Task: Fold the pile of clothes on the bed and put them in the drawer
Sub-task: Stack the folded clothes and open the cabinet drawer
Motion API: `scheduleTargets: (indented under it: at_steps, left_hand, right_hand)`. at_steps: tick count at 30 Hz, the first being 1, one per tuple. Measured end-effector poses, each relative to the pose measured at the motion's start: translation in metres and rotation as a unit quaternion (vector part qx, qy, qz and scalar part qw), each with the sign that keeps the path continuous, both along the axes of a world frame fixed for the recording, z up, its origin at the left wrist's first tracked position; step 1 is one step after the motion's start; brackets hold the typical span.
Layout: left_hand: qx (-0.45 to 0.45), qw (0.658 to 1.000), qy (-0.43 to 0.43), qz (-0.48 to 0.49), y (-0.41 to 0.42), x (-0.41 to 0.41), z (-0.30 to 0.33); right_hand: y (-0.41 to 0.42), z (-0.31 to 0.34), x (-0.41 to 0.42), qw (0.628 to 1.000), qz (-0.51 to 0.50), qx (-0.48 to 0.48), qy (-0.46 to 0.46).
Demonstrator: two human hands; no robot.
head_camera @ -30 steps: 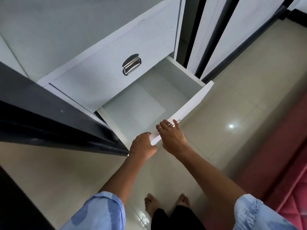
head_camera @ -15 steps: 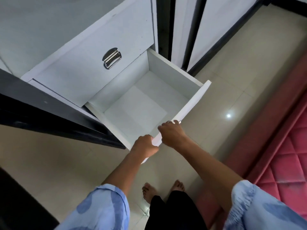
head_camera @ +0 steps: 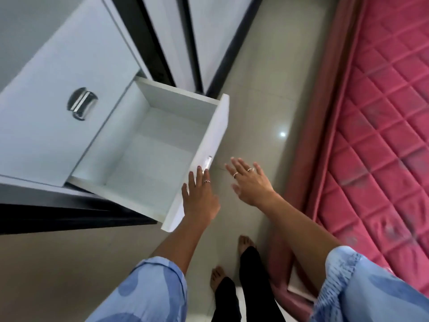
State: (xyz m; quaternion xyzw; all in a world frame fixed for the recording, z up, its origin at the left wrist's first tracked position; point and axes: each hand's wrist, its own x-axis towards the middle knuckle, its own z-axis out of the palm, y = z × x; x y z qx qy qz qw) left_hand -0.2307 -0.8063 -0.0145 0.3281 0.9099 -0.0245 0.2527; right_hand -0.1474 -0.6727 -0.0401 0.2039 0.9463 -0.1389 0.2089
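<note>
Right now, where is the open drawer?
In the head view the open drawer sits left of centre, pulled out below the closed drawer, with the left hand against its front panel.

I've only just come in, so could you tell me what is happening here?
A person stands barefoot by a white drawer that is pulled out with nothing in it. The left hand rests with straight fingers on the drawer front, and the right hand hangs open beside it. No clothes show on the visible part of the pink bed.
</note>
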Motion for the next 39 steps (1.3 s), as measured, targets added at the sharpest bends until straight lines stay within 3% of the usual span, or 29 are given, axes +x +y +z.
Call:
scheduleTargets:
  at_steps: [12,27,33,39]
  left_hand:
    - [0.057,0.981,0.006,-0.187,0.072,0.118,0.023]
    - [0.016,0.949,0.021,-0.315,0.128,0.279,0.018]
    - [-0.009,0.944,-0.007,-0.330,0.161,0.413,0.009]
    - [-0.014,0.926,-0.089,-0.367,0.212,0.581,0.013]
  right_hand:
    - [0.025,0.026,0.200,0.960,-0.279,0.012,-0.009]
    - [0.028,0.017,0.393,0.896,-0.444,-0.010,0.021]
    - [0.051,0.014,0.527,0.880,-0.463,0.073,0.083]
    - [0.078,0.030,0.682,0.820,-0.518,0.192,0.148]
